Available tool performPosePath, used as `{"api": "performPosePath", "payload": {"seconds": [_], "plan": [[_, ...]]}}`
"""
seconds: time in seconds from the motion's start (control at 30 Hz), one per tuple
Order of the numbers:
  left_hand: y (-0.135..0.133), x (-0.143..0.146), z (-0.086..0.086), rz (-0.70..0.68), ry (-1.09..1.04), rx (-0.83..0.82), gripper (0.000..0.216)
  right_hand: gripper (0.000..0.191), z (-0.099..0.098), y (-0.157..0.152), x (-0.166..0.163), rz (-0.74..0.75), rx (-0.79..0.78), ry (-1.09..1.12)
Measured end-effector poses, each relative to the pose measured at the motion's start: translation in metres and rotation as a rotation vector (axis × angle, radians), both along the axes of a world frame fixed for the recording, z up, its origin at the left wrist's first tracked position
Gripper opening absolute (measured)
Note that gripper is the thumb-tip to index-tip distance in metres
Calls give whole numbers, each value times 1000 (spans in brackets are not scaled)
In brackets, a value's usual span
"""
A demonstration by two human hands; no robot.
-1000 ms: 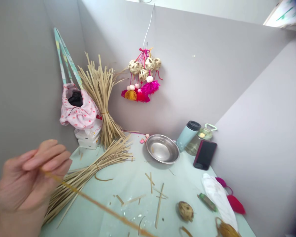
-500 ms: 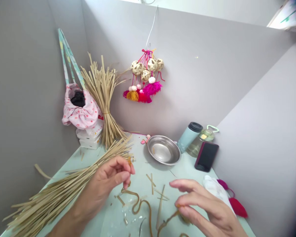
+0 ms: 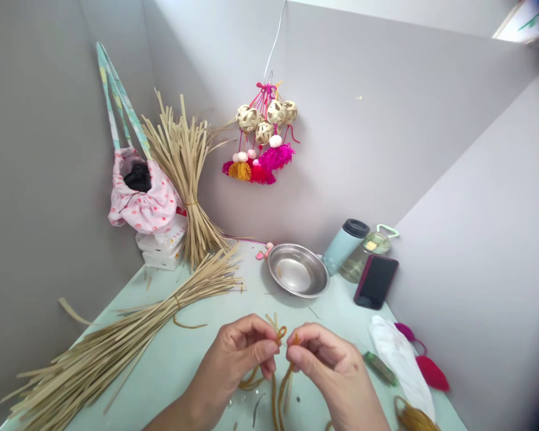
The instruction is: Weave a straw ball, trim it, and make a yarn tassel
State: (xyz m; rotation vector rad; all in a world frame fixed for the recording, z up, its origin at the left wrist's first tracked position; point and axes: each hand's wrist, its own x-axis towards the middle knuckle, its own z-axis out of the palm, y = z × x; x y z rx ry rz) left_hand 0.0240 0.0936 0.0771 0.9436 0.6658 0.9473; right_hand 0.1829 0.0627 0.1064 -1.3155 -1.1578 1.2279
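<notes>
Close together over the table's front half, both hands work on mustard-yellow yarn (image 3: 275, 395). My left hand (image 3: 245, 353) is closed in a pinch on it, and a small loop stands up at the fingertips. Just to the right, my right hand (image 3: 326, 365) pinches another part of the yarn between thumb and fingers. Strands hang down between the hands to the tabletop (image 3: 197, 359). The fingertips are near each other but apart. Behind them, a few short straw strips (image 3: 272, 320) lie on the table, partly hidden.
Straw bundles lie flat (image 3: 130, 335) and stand upright (image 3: 191, 197) at left. A metal bowl (image 3: 299, 272), tumbler (image 3: 345, 245), glass jug (image 3: 363, 254) and phone (image 3: 376, 281) are behind. At right lie a green-handled tool (image 3: 381, 367), white cloth (image 3: 399, 359) and yarn skein (image 3: 415, 416). Woven-ball ornaments (image 3: 265, 131) hang above.
My right hand has moved left and my left hand right and down, so they now meet. Both pinch the yarn, and a loop shows. The skein and green-handled tool have come into sight.
</notes>
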Motion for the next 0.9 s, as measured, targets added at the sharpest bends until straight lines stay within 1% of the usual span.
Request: {"api": "performPosePath", "payload": {"seconds": [0.17,0.3,0.37,0.5,0.63,0.73,0.8,0.9], "plan": [[0,0,0,-43,37,40,25,30,-4,0,-3,11,-11,18],[0,-3,-3,-80,107,78,27,21,0,1,-5,70,0,-15],[0,-4,-4,-84,144,108,26,16,1,0,-5,67,24,-29],[-1,-2,-6,-104,170,154,22,15,-1,0,-3,50,64,-24],[-3,-1,-8,-105,173,147,22,14,1,-1,-2,68,49,-29],[-4,-1,-7,-100,199,164,22,10,5,-1,-2,80,53,-72],[-5,-2,-4,-97,224,191,21,10,6,-1,-2,93,85,-100],[-1,-7,4,-141,273,238,21,13,7,-1,4,77,135,-62]]}}
